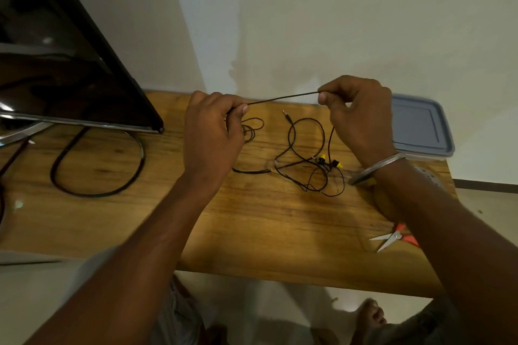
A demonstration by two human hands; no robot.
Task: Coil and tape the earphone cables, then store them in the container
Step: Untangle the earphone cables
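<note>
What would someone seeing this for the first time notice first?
First, the thin black cable pulled taut above the wooden table, pinched between the left hand and the right hand. Below it, a loose tangle of earphones with yellow tips lies mid-table. Red-handled scissors lie near the front right edge, and a lidded container sits at the far right corner.

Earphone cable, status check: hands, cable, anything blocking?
Pinching the earphone cable taut: left hand, right hand. Loose tangle with yellow-tipped earbuds on the table. Lidded container beside right hand; nothing blocking.
</note>
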